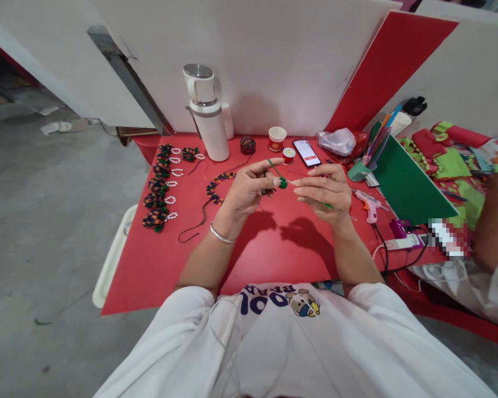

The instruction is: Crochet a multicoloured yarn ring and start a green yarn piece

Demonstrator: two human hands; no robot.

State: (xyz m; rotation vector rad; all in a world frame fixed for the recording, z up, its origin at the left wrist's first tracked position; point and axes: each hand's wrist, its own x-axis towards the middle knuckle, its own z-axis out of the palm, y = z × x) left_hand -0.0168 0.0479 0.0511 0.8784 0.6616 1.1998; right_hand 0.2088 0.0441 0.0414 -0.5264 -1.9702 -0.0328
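Above the red table, my left hand [253, 187] pinches a small piece of green crochet [283, 183], with green yarn [273, 165] running up over its index finger. My right hand [324, 190] is closed around a thin crochet hook [290, 182], whose metal tip meets the green piece. Part of the hook's handle shows green below the right fingers. Behind my left wrist lies a multicoloured crocheted strip [214, 190], curved and partly hidden by the hand. A dark loose yarn tail [196, 225] trails from it across the table.
Several multicoloured crocheted pieces with white bead loops [154, 200] line the left side. At the back stand a white flask [211, 130], yarn ball [248, 145], paper cup [277, 139], thread spool [289, 155] and phone [307, 153]. Rightward are a glue gun [370, 205], green divider [410, 182] and another person's arm [496, 215].
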